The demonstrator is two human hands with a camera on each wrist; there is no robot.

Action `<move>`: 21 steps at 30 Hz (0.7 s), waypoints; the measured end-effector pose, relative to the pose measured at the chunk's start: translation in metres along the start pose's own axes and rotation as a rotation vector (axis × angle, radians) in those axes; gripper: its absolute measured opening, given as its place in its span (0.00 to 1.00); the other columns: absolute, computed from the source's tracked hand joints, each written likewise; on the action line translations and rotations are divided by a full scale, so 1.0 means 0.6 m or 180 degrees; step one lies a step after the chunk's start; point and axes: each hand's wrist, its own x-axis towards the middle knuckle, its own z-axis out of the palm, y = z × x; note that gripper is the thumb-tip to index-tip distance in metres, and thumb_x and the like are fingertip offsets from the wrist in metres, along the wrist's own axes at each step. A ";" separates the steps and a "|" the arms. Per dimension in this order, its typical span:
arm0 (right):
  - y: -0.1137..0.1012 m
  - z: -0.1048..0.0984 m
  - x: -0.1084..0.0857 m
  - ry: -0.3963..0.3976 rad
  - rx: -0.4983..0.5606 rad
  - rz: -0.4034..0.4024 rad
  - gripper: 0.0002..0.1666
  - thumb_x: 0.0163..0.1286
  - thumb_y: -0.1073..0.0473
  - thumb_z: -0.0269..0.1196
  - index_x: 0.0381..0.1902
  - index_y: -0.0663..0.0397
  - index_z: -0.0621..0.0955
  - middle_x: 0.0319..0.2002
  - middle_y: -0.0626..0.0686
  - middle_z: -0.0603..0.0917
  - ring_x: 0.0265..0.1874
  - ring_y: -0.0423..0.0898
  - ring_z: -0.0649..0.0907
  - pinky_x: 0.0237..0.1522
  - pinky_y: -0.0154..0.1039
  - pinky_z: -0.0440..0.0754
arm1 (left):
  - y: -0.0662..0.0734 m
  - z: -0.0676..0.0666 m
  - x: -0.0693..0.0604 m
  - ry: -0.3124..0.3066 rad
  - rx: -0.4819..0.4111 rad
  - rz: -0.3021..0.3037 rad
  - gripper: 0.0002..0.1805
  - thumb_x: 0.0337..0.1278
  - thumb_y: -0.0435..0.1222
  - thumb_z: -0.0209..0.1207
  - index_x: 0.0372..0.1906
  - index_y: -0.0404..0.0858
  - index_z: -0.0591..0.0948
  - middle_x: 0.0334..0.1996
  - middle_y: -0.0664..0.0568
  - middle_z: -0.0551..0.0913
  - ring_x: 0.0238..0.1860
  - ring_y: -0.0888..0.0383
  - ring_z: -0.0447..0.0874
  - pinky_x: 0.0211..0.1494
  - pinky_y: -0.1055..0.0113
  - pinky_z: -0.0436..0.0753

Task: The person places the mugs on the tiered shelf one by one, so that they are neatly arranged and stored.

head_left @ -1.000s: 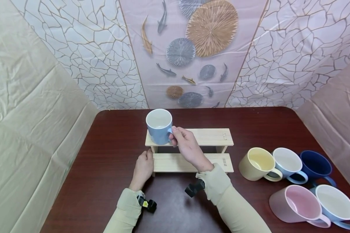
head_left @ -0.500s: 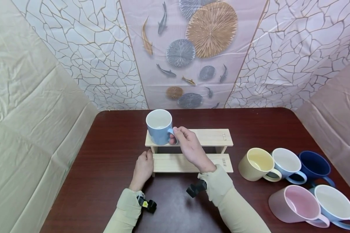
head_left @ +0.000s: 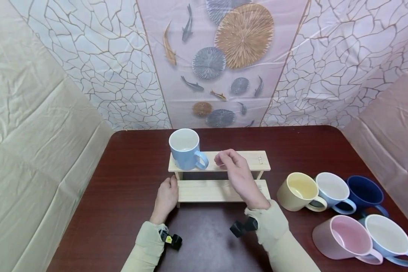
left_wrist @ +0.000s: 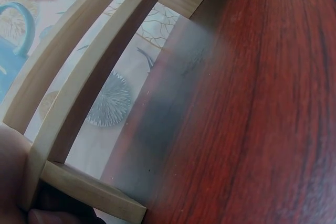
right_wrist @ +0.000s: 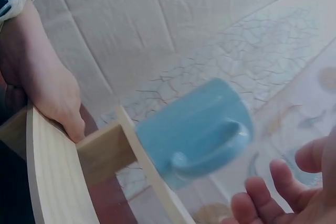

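A light blue mug [head_left: 186, 154] with a white inside stands upright on the left end of the upper board of a two-tier wooden shelf [head_left: 204, 190], its handle facing right. My right hand [head_left: 239, 175] is apart from the mug, over the upper board to its right, holding nothing; the right wrist view shows its fingers [right_wrist: 283, 179] loosely bent near the mug handle. At the left end of the lower board, my left hand [head_left: 166, 195] grips the shelf. In the left wrist view, part of that hand is cut off beside the wooden edge.
On the table's right side stand a yellow mug [head_left: 297, 192], a white-and-light-blue mug [head_left: 331, 189] and a dark blue mug [head_left: 365, 192]. Before them are a pink mug [head_left: 343, 238] and another light blue mug [head_left: 387, 236]. Fabric walls [head_left: 64, 113] enclose the dark red table [head_left: 129, 170].
My right hand has let go of the light blue mug's handle and moved right, away from it. The mug stays on the upper board. My left hand has kept its place.
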 end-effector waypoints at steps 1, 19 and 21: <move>-0.001 -0.010 -0.007 0.0008 -0.0013 -0.0014 0.17 0.78 0.54 0.51 0.41 0.65 0.78 0.40 0.61 0.80 0.44 0.50 0.79 0.52 0.45 0.76 | 0.000 0.001 0.001 -0.0018 -0.0006 0.0024 0.23 0.76 0.45 0.37 0.23 0.38 0.68 0.17 0.47 0.67 0.19 0.51 0.65 0.24 0.60 0.67; -0.006 -0.130 -0.158 0.0846 -0.0446 -0.0325 0.12 0.77 0.62 0.52 0.40 0.69 0.77 0.35 0.56 0.81 0.37 0.44 0.79 0.43 0.30 0.74 | -0.010 0.000 0.006 -0.0042 -0.0039 0.0039 0.22 0.77 0.43 0.37 0.24 0.39 0.69 0.18 0.47 0.68 0.20 0.52 0.66 0.27 0.59 0.69; -0.005 -0.143 -0.171 0.1007 -0.0506 -0.0341 0.11 0.76 0.64 0.52 0.40 0.69 0.77 0.34 0.54 0.82 0.37 0.42 0.80 0.43 0.29 0.75 | -0.009 0.003 0.006 -0.0074 -0.0069 0.0033 0.22 0.77 0.43 0.37 0.24 0.39 0.68 0.18 0.48 0.67 0.18 0.52 0.64 0.25 0.60 0.67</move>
